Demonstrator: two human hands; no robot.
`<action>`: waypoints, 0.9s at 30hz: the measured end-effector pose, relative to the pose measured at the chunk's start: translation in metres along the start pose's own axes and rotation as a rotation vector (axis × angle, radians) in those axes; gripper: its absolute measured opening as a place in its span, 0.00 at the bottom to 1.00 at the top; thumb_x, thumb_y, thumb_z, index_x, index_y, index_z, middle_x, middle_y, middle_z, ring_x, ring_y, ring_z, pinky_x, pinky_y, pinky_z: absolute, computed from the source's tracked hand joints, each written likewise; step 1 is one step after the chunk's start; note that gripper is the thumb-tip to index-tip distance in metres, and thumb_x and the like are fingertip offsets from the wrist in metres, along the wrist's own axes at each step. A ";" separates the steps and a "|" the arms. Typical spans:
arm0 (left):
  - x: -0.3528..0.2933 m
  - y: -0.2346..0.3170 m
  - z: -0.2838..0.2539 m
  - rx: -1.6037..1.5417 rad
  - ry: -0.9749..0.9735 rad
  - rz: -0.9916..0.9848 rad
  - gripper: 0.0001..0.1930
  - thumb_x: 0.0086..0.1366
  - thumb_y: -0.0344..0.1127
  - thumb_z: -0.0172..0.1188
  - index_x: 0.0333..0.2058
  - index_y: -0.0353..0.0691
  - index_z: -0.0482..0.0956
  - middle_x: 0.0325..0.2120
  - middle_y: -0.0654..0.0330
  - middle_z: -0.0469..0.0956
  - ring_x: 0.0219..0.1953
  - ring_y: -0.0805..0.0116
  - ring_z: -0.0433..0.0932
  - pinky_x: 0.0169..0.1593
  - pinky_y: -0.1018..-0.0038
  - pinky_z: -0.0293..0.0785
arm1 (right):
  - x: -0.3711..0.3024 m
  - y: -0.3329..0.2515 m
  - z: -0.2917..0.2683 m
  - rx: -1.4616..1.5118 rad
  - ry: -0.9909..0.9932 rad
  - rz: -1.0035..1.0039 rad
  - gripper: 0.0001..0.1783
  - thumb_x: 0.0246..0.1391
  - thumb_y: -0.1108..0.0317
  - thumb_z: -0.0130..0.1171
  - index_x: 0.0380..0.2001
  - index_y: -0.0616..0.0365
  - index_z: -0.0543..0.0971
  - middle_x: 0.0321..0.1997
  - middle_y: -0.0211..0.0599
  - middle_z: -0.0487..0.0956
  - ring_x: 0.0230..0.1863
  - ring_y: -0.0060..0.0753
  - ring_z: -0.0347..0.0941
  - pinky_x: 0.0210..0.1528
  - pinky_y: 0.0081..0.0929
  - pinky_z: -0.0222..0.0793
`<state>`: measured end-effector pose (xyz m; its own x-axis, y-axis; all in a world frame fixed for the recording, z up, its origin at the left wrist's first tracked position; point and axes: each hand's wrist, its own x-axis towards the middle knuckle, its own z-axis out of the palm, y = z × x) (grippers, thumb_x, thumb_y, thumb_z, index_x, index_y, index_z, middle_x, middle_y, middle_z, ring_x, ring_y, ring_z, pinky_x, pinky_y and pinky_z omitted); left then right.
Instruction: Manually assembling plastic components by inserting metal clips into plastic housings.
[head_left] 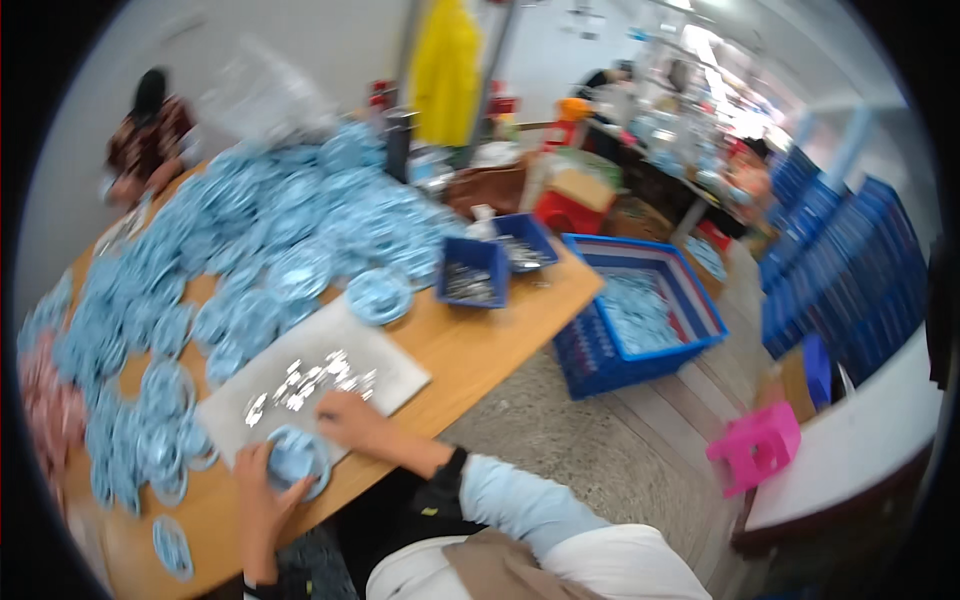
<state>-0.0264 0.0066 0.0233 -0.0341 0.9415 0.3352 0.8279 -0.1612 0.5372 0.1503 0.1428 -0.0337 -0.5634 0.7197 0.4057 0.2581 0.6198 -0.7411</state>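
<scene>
My left hand point(265, 498) grips a light blue round piece point(297, 458) with a rim, thumb and fingers around its edge, at the table's near edge. Just to its right, my right hand point(345, 418) is closed, fingertips together, at the near edge of a scatter of small shiny metal pieces point(300, 385). What those fingertips hold, if anything, is too small to make out. The metal pieces lie on a pale flat board point(235, 408). Another light blue round piece point(379, 296) rests at the board's far corner. The picture is somewhat blurred.
A large heap of light blue pieces point(290, 205) covers the table point(470, 370); pink ones point(50, 400) lie far left. Two blue bins point(472, 272) hold small metal parts. A blue crate point(640, 360), pink stool point(755, 450) and stacked crates stand right. Other people are farther off.
</scene>
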 end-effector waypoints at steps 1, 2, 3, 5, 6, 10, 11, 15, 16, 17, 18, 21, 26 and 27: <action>-0.001 -0.009 0.004 -0.010 0.020 0.018 0.33 0.38 0.42 0.72 0.45 0.34 0.72 0.40 0.51 0.71 0.46 0.50 0.68 0.51 0.60 0.64 | -0.001 -0.007 -0.005 0.119 0.024 0.043 0.10 0.41 0.68 0.59 0.28 0.60 0.79 0.29 0.44 0.77 0.34 0.43 0.75 0.38 0.34 0.70; 0.003 -0.009 0.004 -0.056 -0.046 0.024 0.33 0.39 0.42 0.72 0.45 0.36 0.73 0.42 0.50 0.72 0.48 0.50 0.68 0.53 0.60 0.63 | -0.001 -0.012 -0.013 0.193 0.016 0.121 0.10 0.41 0.68 0.60 0.29 0.61 0.79 0.30 0.42 0.79 0.32 0.38 0.76 0.36 0.31 0.71; 0.002 -0.015 0.013 -0.062 -0.021 0.074 0.33 0.39 0.41 0.71 0.47 0.37 0.73 0.44 0.50 0.72 0.51 0.51 0.67 0.55 0.60 0.62 | -0.002 -0.019 -0.023 0.159 0.029 0.135 0.09 0.40 0.71 0.60 0.28 0.62 0.79 0.30 0.45 0.78 0.34 0.40 0.76 0.37 0.32 0.71; 0.013 -0.008 0.012 -0.188 -0.100 0.055 0.38 0.40 0.38 0.69 0.53 0.39 0.67 0.48 0.53 0.72 0.55 0.53 0.66 0.60 0.61 0.56 | -0.008 -0.024 -0.040 0.134 0.073 0.172 0.11 0.42 0.75 0.59 0.33 0.60 0.80 0.32 0.38 0.79 0.29 0.32 0.75 0.33 0.27 0.71; 0.010 -0.009 0.007 -0.218 -0.077 0.081 0.41 0.40 0.37 0.68 0.57 0.39 0.63 0.49 0.54 0.72 0.55 0.54 0.65 0.60 0.61 0.54 | -0.006 -0.037 -0.043 0.208 0.028 0.250 0.12 0.44 0.75 0.59 0.36 0.60 0.79 0.31 0.36 0.79 0.28 0.28 0.73 0.32 0.24 0.69; 0.001 -0.009 0.003 -0.264 -0.087 0.027 0.46 0.41 0.38 0.67 0.61 0.38 0.57 0.50 0.55 0.72 0.55 0.54 0.64 0.61 0.61 0.53 | -0.002 -0.056 -0.038 0.319 -0.125 0.352 0.15 0.47 0.75 0.60 0.41 0.60 0.78 0.31 0.32 0.77 0.28 0.19 0.69 0.30 0.18 0.66; 0.000 -0.009 0.004 -0.282 -0.087 0.029 0.46 0.42 0.39 0.67 0.61 0.38 0.56 0.50 0.55 0.72 0.55 0.54 0.64 0.61 0.61 0.53 | 0.000 -0.058 -0.034 0.308 -0.156 0.291 0.15 0.47 0.75 0.60 0.41 0.60 0.78 0.31 0.33 0.77 0.28 0.19 0.69 0.30 0.18 0.65; -0.003 -0.014 0.013 -0.272 -0.053 0.052 0.48 0.42 0.40 0.68 0.61 0.34 0.54 0.50 0.54 0.72 0.55 0.53 0.64 0.61 0.60 0.53 | 0.006 -0.061 -0.022 0.278 -0.227 0.148 0.15 0.46 0.76 0.59 0.41 0.62 0.78 0.33 0.34 0.77 0.28 0.20 0.70 0.30 0.18 0.65; -0.002 -0.013 0.014 -0.278 -0.045 0.048 0.48 0.42 0.40 0.69 0.61 0.33 0.54 0.50 0.54 0.71 0.55 0.53 0.64 0.61 0.61 0.54 | 0.008 -0.062 -0.021 0.271 -0.237 0.137 0.15 0.47 0.77 0.59 0.42 0.62 0.78 0.34 0.34 0.77 0.29 0.21 0.70 0.30 0.18 0.65; -0.002 -0.012 0.014 -0.285 -0.039 0.044 0.48 0.42 0.40 0.69 0.61 0.33 0.54 0.50 0.54 0.71 0.55 0.53 0.65 0.61 0.61 0.55 | 0.011 -0.063 -0.020 0.282 -0.230 0.134 0.15 0.47 0.77 0.59 0.42 0.62 0.78 0.34 0.34 0.77 0.29 0.21 0.70 0.30 0.18 0.65; -0.001 -0.011 0.015 -0.291 -0.032 0.041 0.47 0.42 0.39 0.69 0.61 0.33 0.55 0.50 0.53 0.71 0.55 0.52 0.65 0.60 0.61 0.56 | 0.013 -0.065 -0.018 0.293 -0.224 0.132 0.15 0.47 0.77 0.59 0.42 0.62 0.78 0.34 0.34 0.77 0.29 0.20 0.70 0.30 0.18 0.65; -0.001 -0.007 0.014 -0.330 -0.015 0.013 0.46 0.43 0.38 0.69 0.60 0.32 0.57 0.50 0.52 0.71 0.54 0.52 0.66 0.58 0.62 0.60 | 0.013 -0.062 -0.012 0.326 -0.209 0.148 0.15 0.47 0.77 0.59 0.42 0.62 0.78 0.34 0.34 0.78 0.30 0.20 0.70 0.31 0.18 0.65; -0.003 -0.003 0.012 -0.312 0.016 0.000 0.41 0.43 0.38 0.70 0.56 0.31 0.62 0.47 0.48 0.71 0.52 0.50 0.67 0.56 0.63 0.63 | 0.009 -0.058 0.002 0.383 -0.141 0.177 0.14 0.48 0.77 0.59 0.41 0.61 0.79 0.35 0.34 0.78 0.32 0.18 0.71 0.32 0.17 0.65; -0.004 -0.003 0.012 -0.310 0.020 -0.004 0.40 0.43 0.38 0.70 0.55 0.31 0.63 0.46 0.48 0.71 0.52 0.50 0.67 0.55 0.63 0.64 | 0.009 -0.058 0.003 0.389 -0.127 0.182 0.14 0.48 0.77 0.59 0.41 0.61 0.79 0.34 0.34 0.79 0.32 0.18 0.71 0.32 0.17 0.66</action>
<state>-0.0216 0.0066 0.0109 -0.0503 0.9369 0.3461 0.6178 -0.2431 0.7478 0.1280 0.1121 0.0112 -0.6343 0.7470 0.1991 0.0613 0.3053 -0.9503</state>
